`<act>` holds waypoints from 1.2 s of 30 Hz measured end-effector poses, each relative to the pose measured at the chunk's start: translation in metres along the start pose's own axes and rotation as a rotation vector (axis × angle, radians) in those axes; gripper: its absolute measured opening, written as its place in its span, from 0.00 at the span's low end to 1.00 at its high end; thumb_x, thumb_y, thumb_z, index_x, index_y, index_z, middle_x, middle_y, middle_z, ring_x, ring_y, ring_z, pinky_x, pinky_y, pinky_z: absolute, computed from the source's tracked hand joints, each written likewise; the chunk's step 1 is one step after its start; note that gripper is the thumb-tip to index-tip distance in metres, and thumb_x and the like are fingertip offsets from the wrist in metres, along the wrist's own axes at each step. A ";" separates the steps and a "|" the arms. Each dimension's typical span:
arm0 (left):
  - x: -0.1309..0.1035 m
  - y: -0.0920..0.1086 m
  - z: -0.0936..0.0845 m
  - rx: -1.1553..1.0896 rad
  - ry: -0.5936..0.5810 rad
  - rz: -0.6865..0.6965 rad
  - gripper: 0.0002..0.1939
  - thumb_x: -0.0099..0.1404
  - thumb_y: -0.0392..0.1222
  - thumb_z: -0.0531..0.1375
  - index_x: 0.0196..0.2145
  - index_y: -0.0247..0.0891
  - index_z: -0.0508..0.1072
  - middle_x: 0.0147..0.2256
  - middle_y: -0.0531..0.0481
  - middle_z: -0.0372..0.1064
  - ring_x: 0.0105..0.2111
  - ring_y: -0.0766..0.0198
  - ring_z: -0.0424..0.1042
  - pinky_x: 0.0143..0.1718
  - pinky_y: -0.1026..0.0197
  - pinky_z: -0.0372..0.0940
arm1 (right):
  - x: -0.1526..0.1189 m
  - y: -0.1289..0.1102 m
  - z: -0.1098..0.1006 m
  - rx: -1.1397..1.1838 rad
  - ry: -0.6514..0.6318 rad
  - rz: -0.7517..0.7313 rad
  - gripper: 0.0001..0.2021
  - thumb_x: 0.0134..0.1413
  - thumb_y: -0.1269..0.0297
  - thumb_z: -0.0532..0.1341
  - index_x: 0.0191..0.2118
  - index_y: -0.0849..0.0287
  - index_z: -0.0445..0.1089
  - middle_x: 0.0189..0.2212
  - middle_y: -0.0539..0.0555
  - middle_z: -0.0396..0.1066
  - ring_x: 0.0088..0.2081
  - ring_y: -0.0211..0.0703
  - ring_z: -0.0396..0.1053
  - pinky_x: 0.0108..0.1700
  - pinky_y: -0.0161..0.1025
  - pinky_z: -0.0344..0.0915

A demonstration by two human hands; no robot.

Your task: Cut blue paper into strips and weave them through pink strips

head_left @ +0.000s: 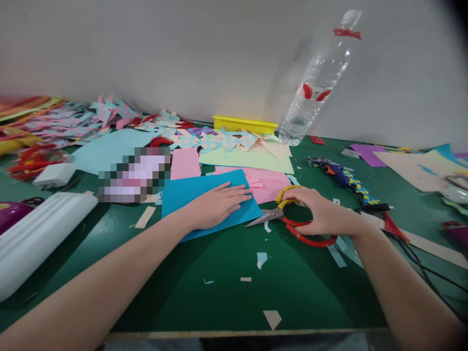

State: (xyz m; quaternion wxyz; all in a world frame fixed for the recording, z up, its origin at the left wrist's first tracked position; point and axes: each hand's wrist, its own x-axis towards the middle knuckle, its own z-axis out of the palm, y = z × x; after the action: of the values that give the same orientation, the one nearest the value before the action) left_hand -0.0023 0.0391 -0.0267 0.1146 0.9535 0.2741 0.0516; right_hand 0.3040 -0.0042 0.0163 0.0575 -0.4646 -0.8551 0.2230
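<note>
My left hand [221, 204] lies flat with fingers stretched out on a sheet of blue paper [204, 187]. To its right, my right hand [316, 209] grips a pair of scissors [275, 214] by its handles, one loop yellow and one red. The scissor blades point left, and their tips are close to the lower right corner of the blue paper. Behind the blue sheet lie pink paper [272, 183] with small pink pieces on it and a pale green sheet [244, 160].
A clear water bottle [316, 85] stands at the back near a yellow tray [244, 125]. Woven paper strips [109, 114] pile up at the back left. A pixelated rectangle [135, 175] and a white bar-shaped object [47, 234] lie left. Paper scraps [272, 319] dot the green table [183, 302].
</note>
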 end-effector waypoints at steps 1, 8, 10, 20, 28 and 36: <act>0.000 0.000 0.000 -0.003 0.004 0.002 0.22 0.74 0.46 0.40 0.64 0.49 0.50 0.65 0.59 0.45 0.65 0.68 0.41 0.65 0.57 0.33 | 0.000 0.000 -0.001 -0.001 -0.007 0.003 0.28 0.43 0.57 0.64 0.53 0.49 0.63 0.56 0.54 0.61 0.58 0.56 0.56 0.59 0.53 0.53; -0.001 0.005 -0.004 0.015 -0.006 0.036 0.28 0.71 0.56 0.45 0.64 0.47 0.49 0.65 0.55 0.44 0.65 0.62 0.41 0.65 0.55 0.33 | -0.006 -0.005 -0.010 -0.014 -0.038 0.040 0.25 0.44 0.60 0.62 0.52 0.48 0.63 0.56 0.51 0.62 0.57 0.53 0.58 0.58 0.51 0.54; -0.002 0.008 -0.005 0.032 -0.010 0.053 0.26 0.71 0.54 0.45 0.64 0.50 0.50 0.65 0.56 0.44 0.66 0.61 0.38 0.65 0.53 0.32 | -0.005 -0.007 -0.010 -0.018 -0.048 0.055 0.24 0.45 0.58 0.62 0.51 0.48 0.63 0.56 0.51 0.63 0.56 0.53 0.60 0.58 0.51 0.55; -0.001 0.012 -0.008 0.007 -0.056 0.084 0.22 0.73 0.42 0.43 0.62 0.57 0.54 0.65 0.64 0.45 0.66 0.56 0.35 0.64 0.42 0.29 | -0.005 -0.005 -0.011 -0.006 -0.066 0.040 0.23 0.44 0.58 0.62 0.50 0.49 0.64 0.54 0.52 0.65 0.53 0.53 0.62 0.57 0.51 0.56; 0.000 0.011 -0.006 0.010 -0.050 0.066 0.25 0.71 0.34 0.42 0.63 0.52 0.52 0.64 0.62 0.46 0.66 0.59 0.36 0.64 0.46 0.30 | -0.001 -0.007 -0.002 -0.008 -0.038 0.022 0.23 0.45 0.58 0.62 0.50 0.49 0.64 0.54 0.53 0.64 0.55 0.53 0.61 0.57 0.51 0.55; -0.001 0.008 -0.005 0.000 -0.044 0.070 0.29 0.69 0.29 0.43 0.63 0.54 0.51 0.64 0.63 0.46 0.66 0.59 0.37 0.64 0.45 0.30 | 0.001 -0.008 0.001 -0.015 -0.044 -0.022 0.23 0.45 0.61 0.63 0.50 0.50 0.63 0.53 0.53 0.64 0.55 0.52 0.60 0.59 0.53 0.51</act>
State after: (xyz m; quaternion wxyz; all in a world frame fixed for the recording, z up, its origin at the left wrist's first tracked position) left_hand 0.0000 0.0327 -0.0198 0.1189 0.9633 0.2380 0.0345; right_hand 0.2972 -0.0072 0.0183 0.0373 -0.4505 -0.8629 0.2260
